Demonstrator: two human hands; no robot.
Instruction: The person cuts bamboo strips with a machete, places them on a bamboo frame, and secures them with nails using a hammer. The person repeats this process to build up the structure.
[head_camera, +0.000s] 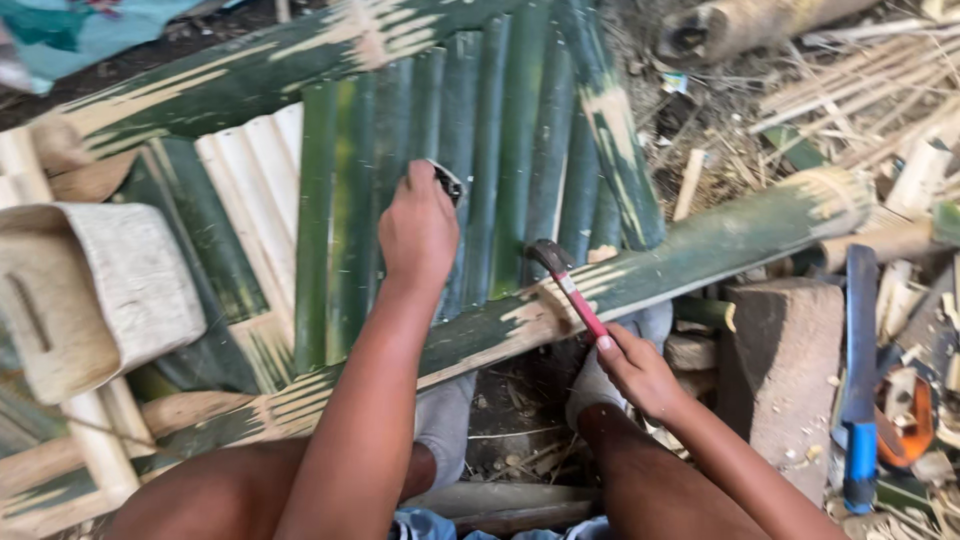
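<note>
A person crouches over a panel of split green bamboo slats (480, 170), seen from a head-worn camera looking down past bare knees. The left hand (418, 232) is closed around a small dark object with a pale edge (446, 182), pressed against the slats near the middle of the panel; what the object is cannot be told, since most of it is hidden in the fist. The right hand (638, 372) is wrapped tightly around the red handle of a hammer (570, 285), whose dark curved head rests on the near bamboo crosspiece (690, 255), a thick green pole with scraped pale patches that runs diagonally from lower left to upper right under the slats' near ends. A second bamboo pole (250, 75) crosses the far ends of the slats. To the left of the green slats lie paler, cream-coloured slats (255, 180), and at the left edge sits a whitish woven-looking container (95, 290). The person's feet in grey socks (445, 420) stand on the ground just beneath the near crosspiece. On the right, a weathered block (785, 370) stands near the right hand, and beside it lies a tool with a blue handle (860, 400), among bamboo offcuts and dry splinters (860, 80) scattered across the far right.
</note>
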